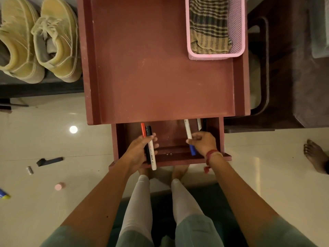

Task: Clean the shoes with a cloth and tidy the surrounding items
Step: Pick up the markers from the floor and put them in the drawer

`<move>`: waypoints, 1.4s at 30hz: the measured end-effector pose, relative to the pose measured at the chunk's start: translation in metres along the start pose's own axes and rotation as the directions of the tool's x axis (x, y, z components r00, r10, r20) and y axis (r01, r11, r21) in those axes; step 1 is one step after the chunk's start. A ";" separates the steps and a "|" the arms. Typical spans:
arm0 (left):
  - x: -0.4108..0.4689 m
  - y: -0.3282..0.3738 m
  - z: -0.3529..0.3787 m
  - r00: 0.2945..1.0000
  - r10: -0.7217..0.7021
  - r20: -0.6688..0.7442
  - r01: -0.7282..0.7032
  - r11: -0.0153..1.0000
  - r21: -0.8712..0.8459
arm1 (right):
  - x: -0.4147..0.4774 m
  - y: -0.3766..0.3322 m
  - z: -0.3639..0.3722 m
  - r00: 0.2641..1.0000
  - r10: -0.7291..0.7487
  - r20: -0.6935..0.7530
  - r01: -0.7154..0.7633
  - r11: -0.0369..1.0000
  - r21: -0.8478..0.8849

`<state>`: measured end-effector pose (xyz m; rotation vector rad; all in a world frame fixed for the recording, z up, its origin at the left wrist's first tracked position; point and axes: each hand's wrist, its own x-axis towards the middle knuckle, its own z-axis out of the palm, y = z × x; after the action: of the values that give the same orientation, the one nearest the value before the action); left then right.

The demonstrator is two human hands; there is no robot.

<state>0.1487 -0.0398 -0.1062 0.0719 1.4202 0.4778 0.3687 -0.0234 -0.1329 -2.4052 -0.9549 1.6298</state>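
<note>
Markers (153,158) in left hand (138,151), right hand (203,142)

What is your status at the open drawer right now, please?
Left hand grips pens over the drawer. Right hand pinches a blue-capped marker. Cloth in pink basket, shoes untouched. Loose items on the floor at left.
</note>
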 end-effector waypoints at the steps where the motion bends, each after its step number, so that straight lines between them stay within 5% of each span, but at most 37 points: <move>1: 0.000 -0.001 -0.002 1.000 -0.009 0.001 0.009 1.000 -0.019 | 0.013 0.002 0.001 1.000 -0.001 -0.026 0.000 0.999 -0.053; 9: 0.006 -0.012 -0.014 1.000 -0.028 0.004 0.028 0.998 -0.060 | 0.081 0.018 0.015 0.960 0.034 -0.278 -0.114 0.953 -0.280; 20: 0.012 -0.015 -0.017 0.999 -0.014 -0.036 0.013 0.999 -0.048 | 0.084 0.020 0.016 0.956 -0.046 -0.290 -0.096 0.884 -0.458; 25: 0.014 -0.005 -0.013 0.999 0.037 -0.026 -0.037 0.999 0.010 | 0.043 0.008 0.019 0.954 -0.122 -0.274 0.082 0.985 -0.153; 30: 0.010 -0.003 -0.005 0.998 0.067 0.009 -0.067 0.998 -0.018 | -0.043 -0.009 0.060 0.953 -0.218 0.209 0.175 0.963 0.207; 38: 0.009 -0.013 -0.007 0.995 -0.003 0.097 -0.005 0.997 0.079 | -0.044 -0.005 0.072 0.947 -0.238 0.218 0.200 0.963 0.183; 42: 0.008 -0.012 -0.006 1.000 0.018 0.022 -0.018 1.000 0.012 | -0.023 -0.002 0.050 0.988 -0.090 0.126 0.055 0.964 0.261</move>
<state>0.1472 -0.0486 -0.1186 0.0998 1.4023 0.4820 0.3193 -0.0471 -0.1346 -2.0884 -0.7825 1.7880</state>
